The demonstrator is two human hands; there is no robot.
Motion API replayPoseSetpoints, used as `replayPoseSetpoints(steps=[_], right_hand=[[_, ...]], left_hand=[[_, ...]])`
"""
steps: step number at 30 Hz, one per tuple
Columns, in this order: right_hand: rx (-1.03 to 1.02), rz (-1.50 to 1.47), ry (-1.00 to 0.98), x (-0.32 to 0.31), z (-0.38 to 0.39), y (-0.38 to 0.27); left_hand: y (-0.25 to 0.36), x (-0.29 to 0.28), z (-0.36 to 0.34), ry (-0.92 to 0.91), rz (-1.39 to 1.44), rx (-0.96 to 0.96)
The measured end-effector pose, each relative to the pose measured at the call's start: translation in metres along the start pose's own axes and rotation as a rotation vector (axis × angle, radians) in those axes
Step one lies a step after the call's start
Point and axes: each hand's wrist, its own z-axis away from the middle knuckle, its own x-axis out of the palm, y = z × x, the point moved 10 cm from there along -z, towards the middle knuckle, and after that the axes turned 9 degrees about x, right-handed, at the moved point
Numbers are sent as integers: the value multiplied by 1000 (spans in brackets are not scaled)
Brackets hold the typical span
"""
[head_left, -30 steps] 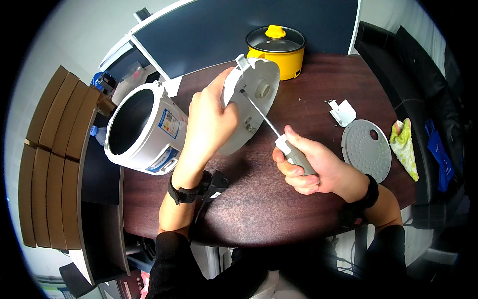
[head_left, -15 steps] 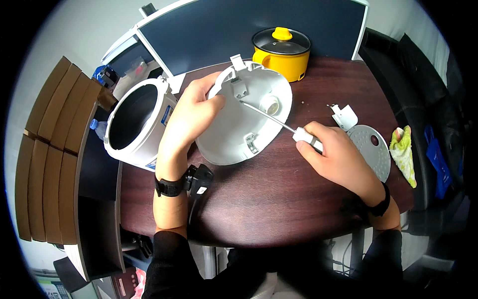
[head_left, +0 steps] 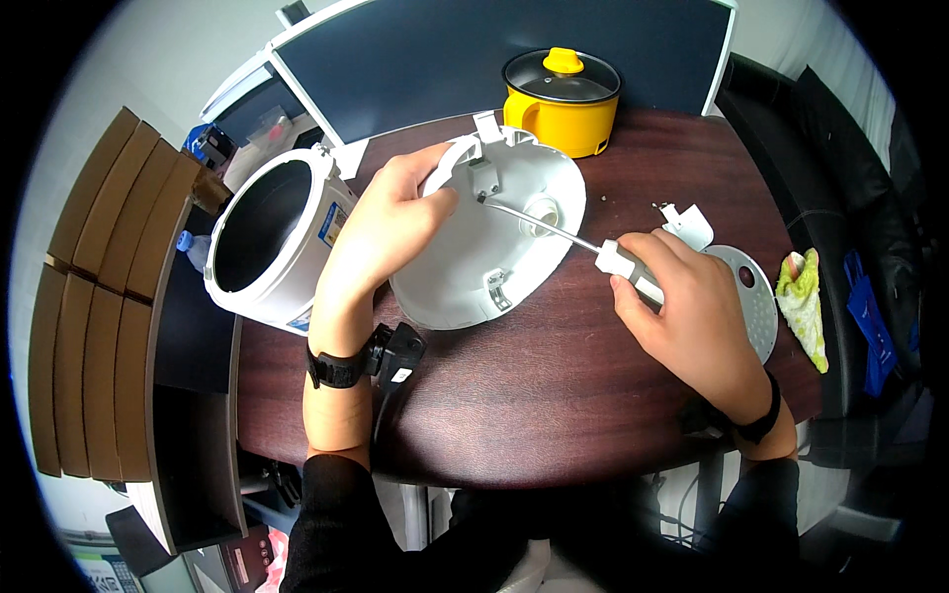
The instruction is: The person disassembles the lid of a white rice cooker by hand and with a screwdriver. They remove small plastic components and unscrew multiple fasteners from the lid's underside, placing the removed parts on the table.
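A white, bowl-shaped plastic lid shell (head_left: 450,272) stands tilted over the table with its hollow inside toward me. My left hand (head_left: 395,222) grips its upper left rim, thumb inside. In my right hand (head_left: 687,316) is a screwdriver (head_left: 629,267) with a white and grey handle. The screwdriver's tip meets the shell's inside just below a small hinge bracket (head_left: 484,180). Left of the shell, a white rice cooker body (head_left: 301,277) with a dark interior leans. Beside my right hand lie a round perforated plate (head_left: 756,311) and a small white plastic part (head_left: 690,227).
A yellow pot (head_left: 563,124) with a glass lid stands at the back, before a dark partition (head_left: 415,74). A yellow-green cloth (head_left: 803,306) lies at the right table edge. Cardboard boxes (head_left: 89,326) are stacked at far left. A black sofa (head_left: 820,178) stands at right.
My right hand and the screwdriver have shifted a little to the right and down. The shell has moved slightly right, and the screwdriver tip stays near the bracket.
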Motion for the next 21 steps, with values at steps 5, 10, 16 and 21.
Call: replayPoseSetpoints(steps=[5, 10, 16, 21], right_hand=[[-40, 67, 22, -2, 3, -4], [-52, 84, 32, -5, 3, -7], [-58, 109, 45, -8, 4, -7], [-88, 157, 38, -10, 5, -8]], left_hand=[[5, 1, 2, -2, 14, -1], [6, 3, 2, -21, -8, -13], [13, 9, 4, -72, 24, 32], [17, 12, 5, -184, 42, 109]])
